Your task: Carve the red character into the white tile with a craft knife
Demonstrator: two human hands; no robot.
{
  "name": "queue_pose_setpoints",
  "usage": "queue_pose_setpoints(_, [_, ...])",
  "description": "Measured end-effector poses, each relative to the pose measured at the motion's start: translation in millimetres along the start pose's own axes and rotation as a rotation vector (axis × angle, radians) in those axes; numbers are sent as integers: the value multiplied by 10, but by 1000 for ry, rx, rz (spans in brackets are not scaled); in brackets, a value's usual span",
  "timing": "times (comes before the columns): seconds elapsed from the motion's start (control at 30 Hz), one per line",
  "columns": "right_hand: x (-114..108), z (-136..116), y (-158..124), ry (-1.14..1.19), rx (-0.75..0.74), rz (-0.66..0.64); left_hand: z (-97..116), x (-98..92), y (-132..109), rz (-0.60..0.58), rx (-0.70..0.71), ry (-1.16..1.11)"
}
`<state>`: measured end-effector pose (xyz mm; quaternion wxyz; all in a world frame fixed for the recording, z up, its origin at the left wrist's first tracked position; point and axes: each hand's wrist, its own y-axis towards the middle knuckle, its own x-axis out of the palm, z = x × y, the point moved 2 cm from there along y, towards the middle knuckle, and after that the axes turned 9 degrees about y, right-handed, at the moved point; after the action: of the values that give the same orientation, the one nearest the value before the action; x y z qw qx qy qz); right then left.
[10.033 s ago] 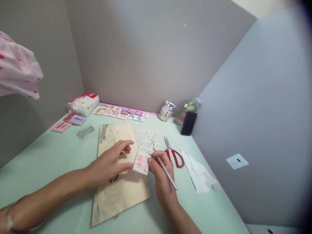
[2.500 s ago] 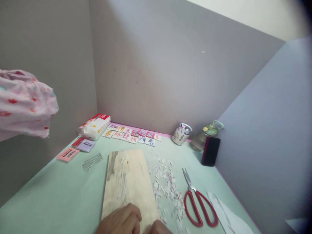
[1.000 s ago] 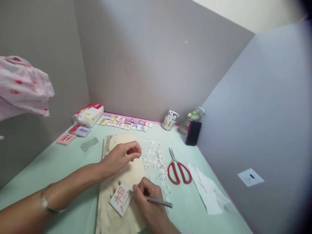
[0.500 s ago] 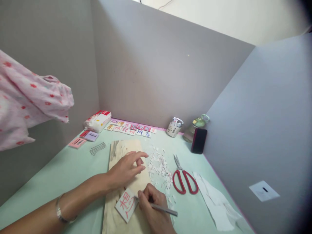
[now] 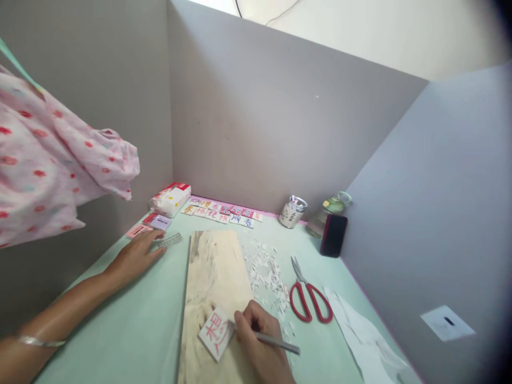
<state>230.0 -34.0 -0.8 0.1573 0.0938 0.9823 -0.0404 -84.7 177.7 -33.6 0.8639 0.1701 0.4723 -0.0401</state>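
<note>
While the right hand [image 5: 262, 338] grips a silver pen-shaped tool [image 5: 279, 343], I see one white square tile [image 5: 216, 334] with red writing [image 5: 214, 326]; the left hand [image 5: 138, 253] is open.

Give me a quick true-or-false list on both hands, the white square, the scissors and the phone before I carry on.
1. The right hand holds a silver pen-shaped tool. True.
2. The left hand grips the white square. False: it is well apart from the square, by the pink pack.
3. The white square lies on the wooden board. True.
4. The scissors have blue handles. False: the handles are red.
5. White scraps lie between the board and the scissors. True.
6. The phone lies flat. False: it stands propped up near the bottle.
</note>
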Motion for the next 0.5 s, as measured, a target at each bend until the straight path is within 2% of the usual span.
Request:
queue_pose_setpoints(0.1, [-18, 3, -4, 4, 0, -15, -183, 17, 143, -14, -57, 50])
queue_pose_setpoints(0.2, [-27, 44, -6, 10, -25, -16, -245, 84, 228, -38, -90, 20])
queue_pose_setpoints(0.33, [-26, 62, -13, 32, -49, -8, -258, 161, 280, -64, -134, -122])
queue_pose_setpoints(0.4, [-32, 45, -17, 41, -56, 18, -251, 170, 297, -70, -150, -225])
queue_pose_setpoints(0.5, [-28, 18, -21, 41, -59, -9, -221, 155, 312, -66, -169, -384])
